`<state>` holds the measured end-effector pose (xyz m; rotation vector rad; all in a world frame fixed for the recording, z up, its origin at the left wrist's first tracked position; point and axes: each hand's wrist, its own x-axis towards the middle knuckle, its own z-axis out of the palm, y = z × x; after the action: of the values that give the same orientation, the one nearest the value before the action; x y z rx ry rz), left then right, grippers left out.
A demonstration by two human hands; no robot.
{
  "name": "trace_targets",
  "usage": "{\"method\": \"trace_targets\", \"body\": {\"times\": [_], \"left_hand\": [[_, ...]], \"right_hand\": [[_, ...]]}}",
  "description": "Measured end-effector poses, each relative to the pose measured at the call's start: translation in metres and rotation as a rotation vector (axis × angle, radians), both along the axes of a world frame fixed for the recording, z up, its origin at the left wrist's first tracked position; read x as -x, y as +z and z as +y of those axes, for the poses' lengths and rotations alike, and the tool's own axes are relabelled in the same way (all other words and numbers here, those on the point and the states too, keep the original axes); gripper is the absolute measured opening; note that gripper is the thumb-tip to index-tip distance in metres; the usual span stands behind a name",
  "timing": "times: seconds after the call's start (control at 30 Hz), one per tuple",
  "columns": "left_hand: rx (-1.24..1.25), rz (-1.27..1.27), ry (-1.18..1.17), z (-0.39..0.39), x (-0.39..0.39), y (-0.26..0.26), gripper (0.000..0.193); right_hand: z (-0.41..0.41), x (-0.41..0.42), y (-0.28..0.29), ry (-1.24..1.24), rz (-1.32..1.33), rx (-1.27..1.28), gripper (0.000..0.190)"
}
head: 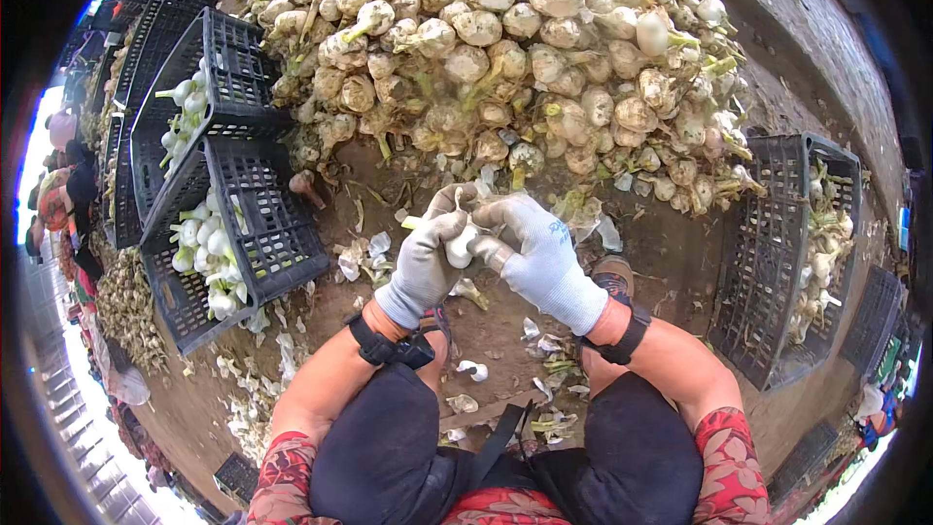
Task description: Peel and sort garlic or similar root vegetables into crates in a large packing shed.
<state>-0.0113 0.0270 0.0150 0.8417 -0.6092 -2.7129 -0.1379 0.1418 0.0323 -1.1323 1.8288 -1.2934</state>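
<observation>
Both of my hands wear pale knit work gloves with grey coated fingers. My left hand grips a white garlic bulb whose cut green stem pokes out to the left. Against the bulb's right side, the fingers of my right hand pinch at its skin near the top. A thin strip of skin shows between the two hands. Just beyond them rises a big heap of unpeeled, soil-stained garlic bulbs.
At left, a black plastic crate holds clean white bulbs, with another such crate behind it. A crate of rougher garlic stands right. Peeled skins litter the dirt floor. People sit far left.
</observation>
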Motion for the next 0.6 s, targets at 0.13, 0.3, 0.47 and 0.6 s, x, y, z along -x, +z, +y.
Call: {"method": "trace_targets", "body": {"times": [0.13, 0.3, 0.47, 0.6], "left_hand": [[0.178, -0.074, 0.049, 0.007, 0.004, 0.004, 0.038], [0.929, -0.26, 0.115, 0.016, 0.006, -0.002, 0.039], [1.113, -0.345, 0.069, 0.021, 0.0, -0.008, 0.039], [1.14, -0.32, -0.035, 0.018, -0.002, -0.011, 0.05]], "right_hand": [[-0.002, 0.002, 0.006, -0.033, 0.059, -0.019, 0.018], [0.0, -0.006, 0.004, -0.135, 0.07, -0.046, 0.016], [-0.002, -0.002, 0.004, -0.049, 0.058, -0.193, 0.018], [0.001, 0.006, 0.004, -0.022, -0.001, -0.212, 0.016]]}}
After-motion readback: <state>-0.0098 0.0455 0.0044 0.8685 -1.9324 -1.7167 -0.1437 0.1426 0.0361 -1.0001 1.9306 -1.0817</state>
